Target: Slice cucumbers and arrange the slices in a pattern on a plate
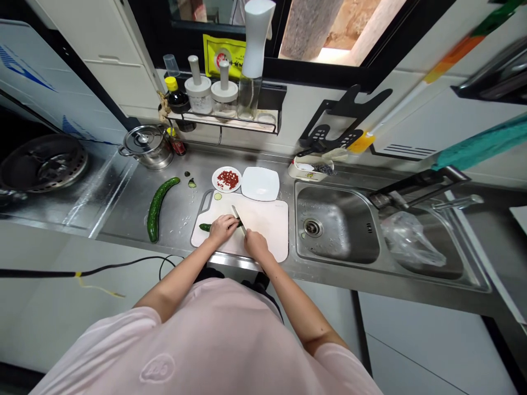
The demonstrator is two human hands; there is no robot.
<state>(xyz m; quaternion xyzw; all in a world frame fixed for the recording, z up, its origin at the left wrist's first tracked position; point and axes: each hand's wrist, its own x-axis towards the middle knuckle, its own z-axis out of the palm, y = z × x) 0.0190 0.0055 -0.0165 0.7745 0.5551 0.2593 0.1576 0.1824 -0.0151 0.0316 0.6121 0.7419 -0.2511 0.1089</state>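
A cucumber point(205, 226) lies across the white cutting board point(274, 230). My left hand point(223, 229) is wrapped over it, hiding its middle; a dark green end shows on each side. In my right hand point(256, 244) is the handle of a knife point(239, 217), whose blade stands at the cucumber's right end, close to my left fingertips. A pale green slice point(218, 196) rests near the board's top left. Behind the board are a white plate of chopped red pieces point(228, 179) and a bare white square plate point(260, 184).
Another whole cucumber point(155, 213) lies on the steel counter to the left, with green scraps point(191, 183) near it. Farther left are a lidded pot point(149, 147) and a dark pan point(45, 162). The sink point(337, 225) is right of the board; a jar shelf point(230, 123) hangs behind.
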